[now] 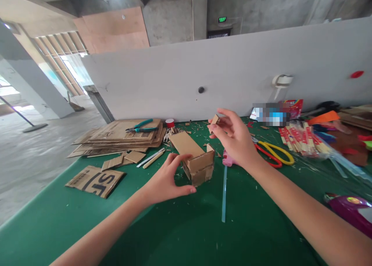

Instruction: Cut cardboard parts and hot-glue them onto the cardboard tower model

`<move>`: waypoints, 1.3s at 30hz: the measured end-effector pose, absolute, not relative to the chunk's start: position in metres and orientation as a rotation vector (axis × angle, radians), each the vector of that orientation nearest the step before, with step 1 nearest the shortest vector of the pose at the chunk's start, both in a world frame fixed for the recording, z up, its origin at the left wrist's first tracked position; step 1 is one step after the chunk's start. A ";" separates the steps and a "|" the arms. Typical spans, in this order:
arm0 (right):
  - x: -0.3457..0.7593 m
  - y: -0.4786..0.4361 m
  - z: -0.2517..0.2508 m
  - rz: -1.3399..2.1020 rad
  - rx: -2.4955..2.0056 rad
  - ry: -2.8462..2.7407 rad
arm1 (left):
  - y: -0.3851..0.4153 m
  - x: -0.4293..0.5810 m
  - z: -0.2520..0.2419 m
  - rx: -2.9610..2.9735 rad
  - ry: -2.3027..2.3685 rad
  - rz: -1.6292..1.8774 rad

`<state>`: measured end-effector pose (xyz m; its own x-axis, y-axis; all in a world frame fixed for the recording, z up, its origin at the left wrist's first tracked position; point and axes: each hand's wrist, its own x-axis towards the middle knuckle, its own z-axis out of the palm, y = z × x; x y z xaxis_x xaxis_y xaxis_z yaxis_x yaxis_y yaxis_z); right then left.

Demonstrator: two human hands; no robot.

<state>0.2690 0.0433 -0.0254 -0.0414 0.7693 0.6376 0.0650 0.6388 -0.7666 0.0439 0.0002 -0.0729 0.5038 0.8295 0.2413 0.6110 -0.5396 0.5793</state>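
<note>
A small cardboard box [200, 169] stands on the green table, with a long flat top panel and a raised wall at its near end. My left hand [165, 177] is beside its near left corner, thumb and index finger spread apart; whether a fingertip touches the cardboard I cannot tell. Raised above the box's right side, my right hand [232, 132] pinches a small cardboard piece [215, 119] between thumb and fingers. Below the right wrist lies a pink tool [229, 159], partly hidden, with a translucent glue stick [224, 196] reaching toward me.
Stacked cardboard sheets [116, 136] bear teal-handled pliers [142, 126] at the back left. A printed cardboard piece [95, 180] lies at the left. To the right are red-and-yellow-handled scissors [274, 153], packaged sticks [303, 140] and a purple tool [348, 209]. A grey panel [174, 80] rises behind.
</note>
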 end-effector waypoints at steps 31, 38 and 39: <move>0.277 0.021 0.000 0.462 -0.897 -2.064 | 0.018 0.073 -0.015 2.895 1.779 0.258; 0.277 0.036 -0.015 0.383 -0.874 -2.072 | 0.024 0.072 -0.015 2.678 1.643 0.515; 0.278 0.039 -0.017 0.345 -0.875 -2.079 | 0.024 0.072 -0.013 2.671 1.578 0.562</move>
